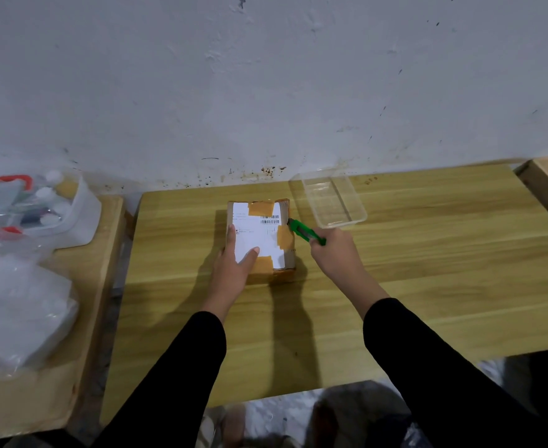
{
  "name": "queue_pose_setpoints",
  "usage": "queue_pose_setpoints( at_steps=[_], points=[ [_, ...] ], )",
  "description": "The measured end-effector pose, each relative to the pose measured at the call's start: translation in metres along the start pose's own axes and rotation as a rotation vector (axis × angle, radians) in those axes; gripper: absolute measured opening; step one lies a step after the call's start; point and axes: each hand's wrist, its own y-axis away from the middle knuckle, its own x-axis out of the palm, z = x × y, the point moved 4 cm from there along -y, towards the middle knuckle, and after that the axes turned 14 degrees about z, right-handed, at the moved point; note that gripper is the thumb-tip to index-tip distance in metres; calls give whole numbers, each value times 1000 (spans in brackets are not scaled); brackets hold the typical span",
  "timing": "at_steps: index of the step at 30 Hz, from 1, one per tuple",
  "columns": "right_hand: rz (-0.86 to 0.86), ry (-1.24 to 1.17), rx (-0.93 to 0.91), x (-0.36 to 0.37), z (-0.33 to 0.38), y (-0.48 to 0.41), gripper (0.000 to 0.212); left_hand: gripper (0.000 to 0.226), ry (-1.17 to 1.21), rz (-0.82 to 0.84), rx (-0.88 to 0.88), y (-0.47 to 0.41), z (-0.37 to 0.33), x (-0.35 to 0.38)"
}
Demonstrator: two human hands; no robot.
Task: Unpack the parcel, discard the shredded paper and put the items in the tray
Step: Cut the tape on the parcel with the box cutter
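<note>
1. A taped cardboard parcel [261, 236] sat sealed on the wooden desk [395, 270].
2. The left hand [233, 263] lay spread flat on the parcel's near left corner, gripping nothing.
3. The right hand [334, 250] was closed around a green cutter [305, 231], its tip touching the parcel's right edge.
4. A clear plastic tray [329, 202] stood just beyond.

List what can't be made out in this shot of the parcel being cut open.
- Parcel contents: head view, still taped shut.
- Cutter blade: too small, tip against the parcel's right edge.
- Label text: too small and blurred, partly under the left hand.
- Cutter's handle end: wrapped by the right hand.
- Bagged items at left: blurred by plastic.
</note>
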Motion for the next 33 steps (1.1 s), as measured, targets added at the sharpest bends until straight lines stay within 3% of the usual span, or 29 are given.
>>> queue_pose_setpoints(
  at_steps=[19,25,33],
  points=[
    [-27,135,-44,5,-11,37,26,69,-7,-47,-8,7,-7,2],
    [-138,85,-55,-2,-7,36,29,71,167,-107,-14,15,-8,19],
    [-93,153,-78,9,3,16,25,73,156,-86,28,16,-2,20]
  ],
)
